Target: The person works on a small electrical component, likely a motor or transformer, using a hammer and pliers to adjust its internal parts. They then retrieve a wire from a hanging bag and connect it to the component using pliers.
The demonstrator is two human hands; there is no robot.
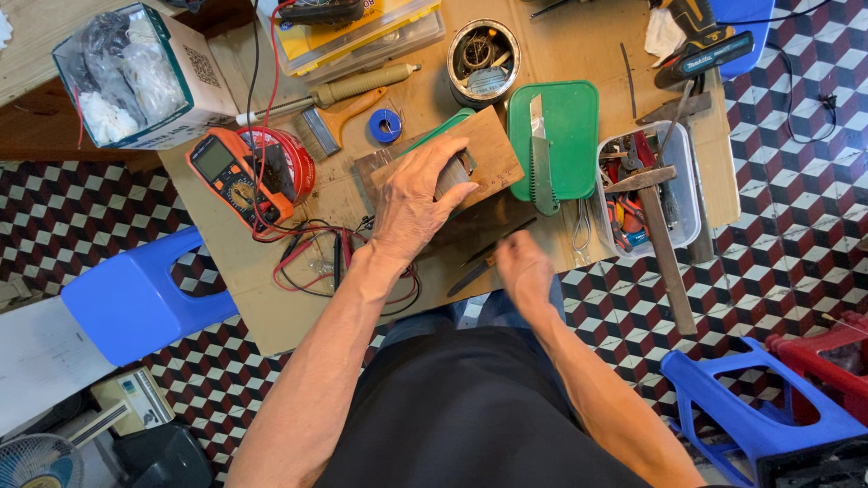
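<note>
My left hand [418,194] lies on a small dark block-shaped part [454,173] that rests on a thin wooden board [493,154] on the cardboard-covered bench [271,307]; its fingers curl over the part. My right hand [524,267] is blurred near the bench's front edge, next to a dark slim tool [484,260] lying there. Whether it holds anything is unclear. A green lid [570,136] with a utility knife [541,163] on it sits just right of the board.
An orange multimeter [231,176] with red and black leads [312,262], a red round tin [294,161], a brush [339,122], a blue tape roll [386,126], a metal can [484,59] and a clear tub of tools [646,185] crowd the bench. Blue stools [136,294] [759,411] flank me.
</note>
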